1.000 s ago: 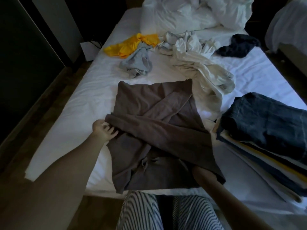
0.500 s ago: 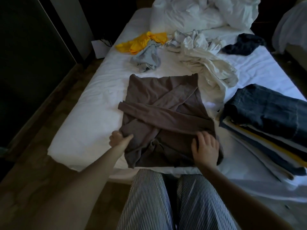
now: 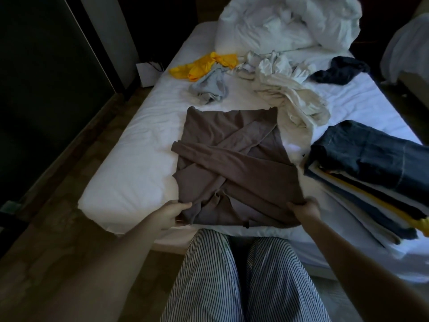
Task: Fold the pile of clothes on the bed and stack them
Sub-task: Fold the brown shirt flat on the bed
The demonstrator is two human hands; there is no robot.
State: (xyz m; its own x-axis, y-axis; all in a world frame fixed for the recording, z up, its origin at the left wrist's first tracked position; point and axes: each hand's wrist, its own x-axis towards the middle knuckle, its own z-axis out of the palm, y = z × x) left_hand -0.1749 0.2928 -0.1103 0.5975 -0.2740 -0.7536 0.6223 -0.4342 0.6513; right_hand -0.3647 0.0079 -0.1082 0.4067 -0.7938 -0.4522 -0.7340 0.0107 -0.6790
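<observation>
My left hand [image 3: 173, 214] and right hand [image 3: 304, 209] each pinch a near corner of the brown long-sleeved top [image 3: 232, 168], fingers tucked under its hem; it lies sleeves crossed on the white bed [image 3: 139, 182], beside the folded stack [image 3: 371, 163]

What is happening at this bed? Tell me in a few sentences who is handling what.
A person at the foot of the bed holds the near corners of a brown top, its sleeves crossed over it, with the left hand and right hand. A folded stack lies to its right. A yellow garment, a grey one, a cream one and a dark one lie unfolded farther up.
</observation>
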